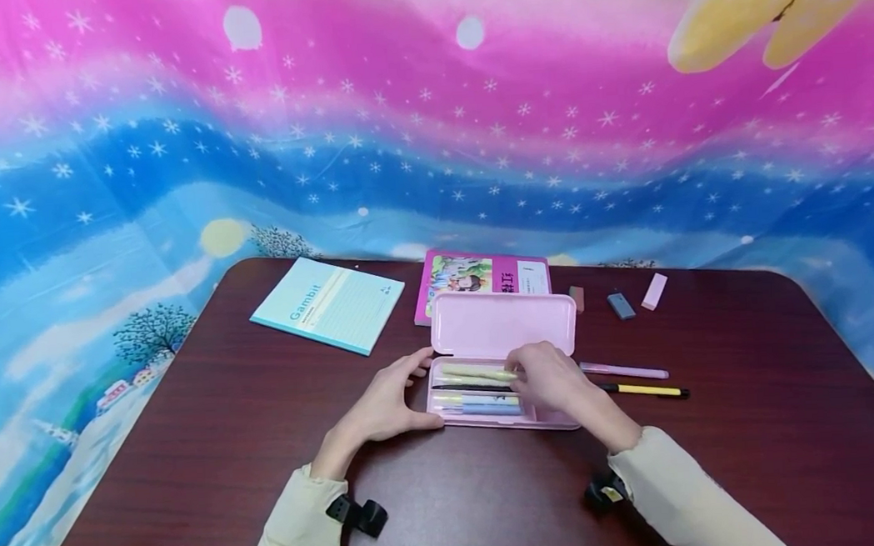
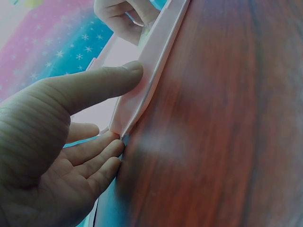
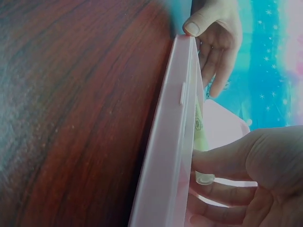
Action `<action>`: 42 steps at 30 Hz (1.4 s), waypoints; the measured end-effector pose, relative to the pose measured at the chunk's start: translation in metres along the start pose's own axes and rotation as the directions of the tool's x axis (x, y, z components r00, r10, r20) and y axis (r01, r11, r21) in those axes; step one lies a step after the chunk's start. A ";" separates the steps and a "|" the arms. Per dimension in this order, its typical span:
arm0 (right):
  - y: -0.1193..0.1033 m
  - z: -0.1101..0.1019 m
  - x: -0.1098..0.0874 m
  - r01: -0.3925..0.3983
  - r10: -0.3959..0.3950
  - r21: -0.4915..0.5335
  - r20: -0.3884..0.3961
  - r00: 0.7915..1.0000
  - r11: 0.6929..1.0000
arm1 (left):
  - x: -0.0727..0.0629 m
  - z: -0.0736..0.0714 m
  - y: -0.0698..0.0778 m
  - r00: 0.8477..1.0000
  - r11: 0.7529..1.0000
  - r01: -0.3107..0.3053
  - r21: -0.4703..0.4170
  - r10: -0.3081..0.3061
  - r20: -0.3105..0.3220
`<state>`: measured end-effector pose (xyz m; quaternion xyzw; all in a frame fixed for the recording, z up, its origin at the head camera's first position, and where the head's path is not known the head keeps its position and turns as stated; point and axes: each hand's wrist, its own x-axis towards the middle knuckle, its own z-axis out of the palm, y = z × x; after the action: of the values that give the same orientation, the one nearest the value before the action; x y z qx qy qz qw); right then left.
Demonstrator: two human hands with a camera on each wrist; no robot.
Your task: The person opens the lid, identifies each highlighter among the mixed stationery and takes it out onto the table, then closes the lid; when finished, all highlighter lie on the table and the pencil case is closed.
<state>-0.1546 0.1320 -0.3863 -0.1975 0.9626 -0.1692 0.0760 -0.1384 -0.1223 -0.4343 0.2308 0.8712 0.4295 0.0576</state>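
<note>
A pink pencil case (image 1: 506, 426) lies with its lid (image 1: 504, 327) raised. My left hand (image 1: 388, 401) rests at its left end, thumb against the front corner and fairly straight fingers (image 2: 102, 156) touching the end. Over the right part of the case, my right hand (image 1: 552, 374) pinches a pale yellow-green pen (image 3: 200, 130) between thumb and fingers. That pen lies along the back compartment, its right end partly hidden by the hand. A black pen (image 1: 462, 387) is beside it. Blue and yellow pens (image 1: 478, 406) fill the front compartment.
Right of the case lie a pink-purple pen (image 1: 627, 370) and a yellow-and-black pen (image 1: 650, 390). Behind them are a brown block (image 1: 577, 299), a grey-blue eraser (image 1: 621, 306) and a pink eraser (image 1: 654, 290). A light-blue notebook (image 1: 330, 305) and a pink book (image 1: 423, 295) lie farther back.
</note>
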 end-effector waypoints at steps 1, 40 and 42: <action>0.000 0.000 0.000 -0.009 0.009 0.016 -0.003 1.000 1.000 | 0.000 0.000 0.000 1.000 1.000 0.000 -0.001 0.000 0.000; 0.070 -0.039 -0.044 -0.039 0.200 0.841 -0.083 0.976 0.539 | 0.000 -0.001 0.002 1.000 1.000 0.010 -0.005 -0.010 0.005; 0.076 -0.041 -0.048 -0.028 0.194 0.859 -0.084 0.977 0.511 | -0.001 -0.002 0.002 1.000 1.000 0.009 -0.004 -0.009 0.008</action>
<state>-0.1467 0.2287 -0.3715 -0.0575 0.7690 -0.6301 0.0915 -0.1376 -0.1224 -0.4315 0.2282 0.8712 0.4300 0.0634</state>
